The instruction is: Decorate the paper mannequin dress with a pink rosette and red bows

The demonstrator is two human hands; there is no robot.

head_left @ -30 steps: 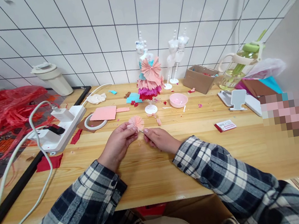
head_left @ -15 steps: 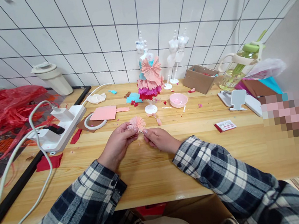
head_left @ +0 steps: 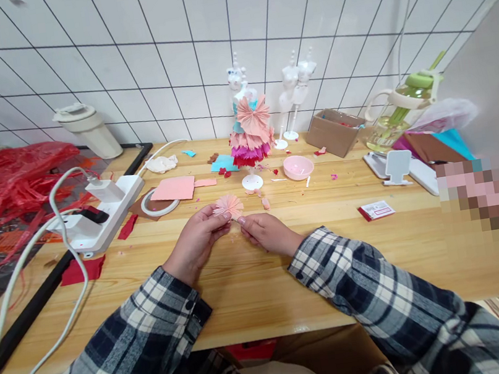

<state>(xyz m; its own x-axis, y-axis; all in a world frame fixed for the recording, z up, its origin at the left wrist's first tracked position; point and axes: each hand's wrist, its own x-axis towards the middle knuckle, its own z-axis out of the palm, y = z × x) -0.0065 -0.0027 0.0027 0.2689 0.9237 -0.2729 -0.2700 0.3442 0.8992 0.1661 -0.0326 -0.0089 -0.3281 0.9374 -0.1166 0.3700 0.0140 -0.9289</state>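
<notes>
My left hand (head_left: 198, 238) pinches a small pink pleated paper fan (head_left: 228, 205) just above the wooden table (head_left: 262, 272). My right hand (head_left: 263, 232) is closed in a pinch at the fan's right edge, touching it. Behind the fan stands a small white mannequin (head_left: 246, 125) dressed in layered pink, magenta and teal paper fans. Two bare white mannequins (head_left: 295, 89) stand to its right by the tiled wall.
A white power strip (head_left: 102, 218) with a thick cable lies at the left, near red paper scraps (head_left: 77, 272). A pink sheet (head_left: 173, 189), tape ring (head_left: 157, 204), pink bowl (head_left: 298, 167), cardboard box (head_left: 333, 130), phone stand (head_left: 396, 166) and bottle (head_left: 399, 105) sit behind.
My right hand has shifted slightly up and left, closing onto the fan's edge. The fan has turned a little between the fingers.
</notes>
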